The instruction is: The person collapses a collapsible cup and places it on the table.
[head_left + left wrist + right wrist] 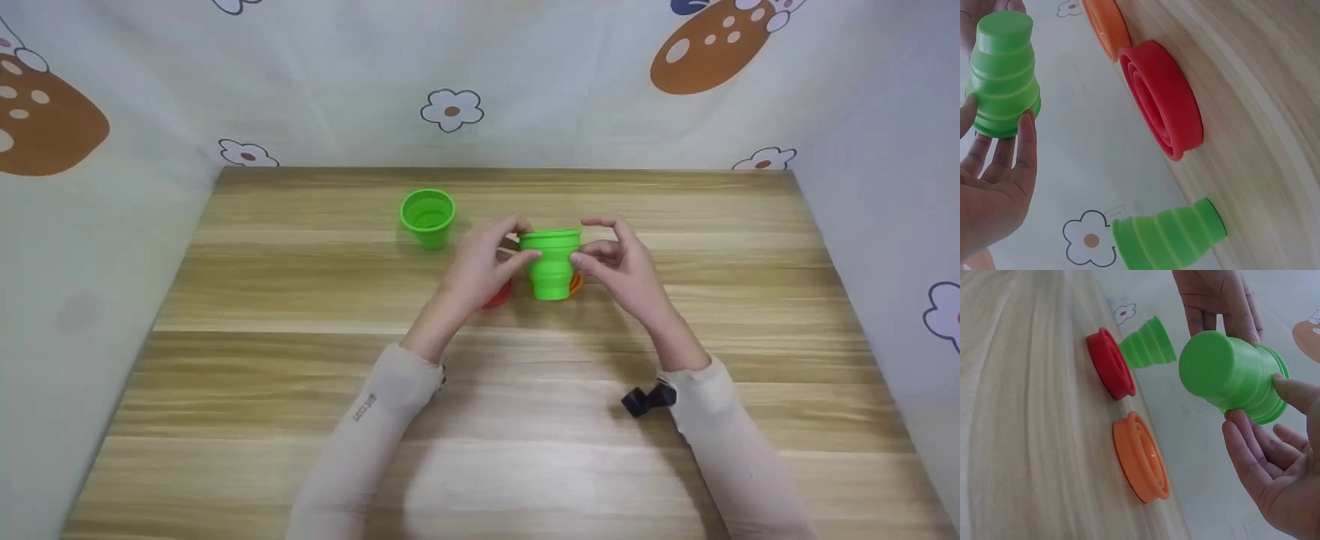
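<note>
Both hands hold a green collapsible cup [552, 262], extended and upright, up off the table. The left hand [486, 255] pinches its left side near the rim between thumb and fingers. From the right, the right hand [621, 270] grips the cup with thumb and fingers, its index finger raised by the rim. A second green collapsible cup [428, 217] stands extended on the table to the left. Beneath the hands lie a red collapsed cup [1165, 101] and an orange collapsed cup [1139, 458], both mostly hidden in the head view.
The wooden table [285, 405] meets a patterned cloth backdrop [360, 90] at its far edge, with cloth walls at both sides. A black wrist camera [646, 397] sticks out from the right sleeve [731, 435] over the table.
</note>
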`<state>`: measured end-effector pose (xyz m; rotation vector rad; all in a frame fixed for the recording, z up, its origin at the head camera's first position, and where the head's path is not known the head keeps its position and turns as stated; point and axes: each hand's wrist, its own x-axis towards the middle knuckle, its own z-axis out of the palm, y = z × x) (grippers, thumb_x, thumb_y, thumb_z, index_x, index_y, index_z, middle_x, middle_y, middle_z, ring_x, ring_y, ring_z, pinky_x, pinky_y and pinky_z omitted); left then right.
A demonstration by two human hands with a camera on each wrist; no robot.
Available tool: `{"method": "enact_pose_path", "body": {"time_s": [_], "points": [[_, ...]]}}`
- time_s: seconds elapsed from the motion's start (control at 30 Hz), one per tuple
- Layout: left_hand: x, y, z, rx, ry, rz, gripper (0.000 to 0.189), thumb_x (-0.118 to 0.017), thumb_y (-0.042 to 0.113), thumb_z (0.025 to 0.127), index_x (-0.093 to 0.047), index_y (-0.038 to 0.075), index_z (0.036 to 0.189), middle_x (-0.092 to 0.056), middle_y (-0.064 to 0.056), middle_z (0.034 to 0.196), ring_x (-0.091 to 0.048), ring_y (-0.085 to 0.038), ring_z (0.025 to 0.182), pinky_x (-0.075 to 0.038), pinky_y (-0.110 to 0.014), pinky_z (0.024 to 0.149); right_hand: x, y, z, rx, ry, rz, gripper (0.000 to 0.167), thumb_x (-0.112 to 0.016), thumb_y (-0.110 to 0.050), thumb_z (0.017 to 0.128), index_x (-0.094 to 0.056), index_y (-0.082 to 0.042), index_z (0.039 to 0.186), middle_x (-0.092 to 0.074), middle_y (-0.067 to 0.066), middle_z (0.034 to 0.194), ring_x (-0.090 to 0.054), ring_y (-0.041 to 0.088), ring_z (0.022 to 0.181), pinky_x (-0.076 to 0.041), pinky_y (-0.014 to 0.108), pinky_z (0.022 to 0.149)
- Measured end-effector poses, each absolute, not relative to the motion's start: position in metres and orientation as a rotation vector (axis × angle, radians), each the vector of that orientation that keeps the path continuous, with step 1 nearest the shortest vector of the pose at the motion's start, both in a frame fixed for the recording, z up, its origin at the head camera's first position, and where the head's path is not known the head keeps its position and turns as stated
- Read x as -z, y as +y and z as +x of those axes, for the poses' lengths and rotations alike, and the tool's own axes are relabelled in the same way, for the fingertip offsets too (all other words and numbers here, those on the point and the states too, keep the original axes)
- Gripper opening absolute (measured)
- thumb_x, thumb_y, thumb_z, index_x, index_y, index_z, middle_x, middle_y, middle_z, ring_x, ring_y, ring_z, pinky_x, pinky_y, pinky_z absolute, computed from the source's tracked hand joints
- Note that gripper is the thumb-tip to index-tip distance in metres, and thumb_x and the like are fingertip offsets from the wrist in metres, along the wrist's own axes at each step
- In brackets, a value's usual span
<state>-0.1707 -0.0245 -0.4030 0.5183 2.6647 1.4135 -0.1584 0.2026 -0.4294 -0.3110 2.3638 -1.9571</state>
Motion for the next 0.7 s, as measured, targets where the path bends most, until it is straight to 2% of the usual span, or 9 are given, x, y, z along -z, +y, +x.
{"method": "enact_pose_path", "body": {"time_s": [0.13,0.3,0.43,0.53,0.7], "points": [[0.405,-0.029,-0.165,-1.389,2.71,0.529,0.032,-0.07,0.028,0.093,-0.064,0.011,0.119,-0.068,-0.008,0.122,-0.072,-0.021,0.101,-0.06,-0.027,0.086,0.432,0.197,-0.154,1.883,2.467,-0.389,0.042,-0.068,-0.015,0.095,-0.051,-0.004,0.132,-0.074,0.007,0.091,-0.071,0.03,0.086,-0.06,0.027,0.077],[0.408,-0.03,-0.16,-1.331,2.772,0.548,0.026,-0.069,0.026,0.094,-0.064,0.01,0.115,-0.071,-0.008,0.116,-0.073,-0.019,0.092,-0.061,-0.028,0.081,0.434,0.19,-0.154,1.906,2.538,-0.407,0.038,-0.071,-0.012,0.092,-0.057,-0.001,0.125,-0.066,0.012,0.111,-0.066,0.02,0.1,-0.059,0.022,0.085],[0.411,-0.03,-0.159,-1.232,2.843,0.566,0.017,-0.068,0.023,0.094,-0.063,0.01,0.104,-0.074,-0.007,0.102,-0.072,-0.019,0.087,-0.06,-0.028,0.075,0.436,0.187,-0.154,1.942,2.534,-0.453,0.035,-0.073,-0.009,0.089,-0.061,0.003,0.12,-0.061,0.011,0.12,-0.063,0.025,0.113,-0.058,0.026,0.092],[0.412,-0.03,-0.158,-1.163,2.888,0.574,0.015,-0.067,0.022,0.093,-0.062,0.009,0.099,-0.074,-0.007,0.092,-0.07,-0.02,0.081,-0.058,-0.028,0.069,0.436,0.187,-0.153,1.926,2.546,-0.474,0.033,-0.075,-0.008,0.087,-0.062,0.002,0.116,-0.064,0.011,0.117,-0.063,0.028,0.113,-0.058,0.03,0.094],[0.413,-0.032,-0.158,-1.077,2.917,0.605,0.014,-0.066,0.022,0.093,-0.062,0.01,0.099,-0.069,-0.005,0.081,-0.059,-0.014,0.07,-0.049,-0.025,0.06,0.437,0.187,-0.151,1.793,2.689,-0.529,0.031,-0.078,-0.008,0.085,-0.063,0.001,0.11,-0.067,0.01,0.108,-0.064,0.019,0.105,-0.059,0.031,0.091]]}}
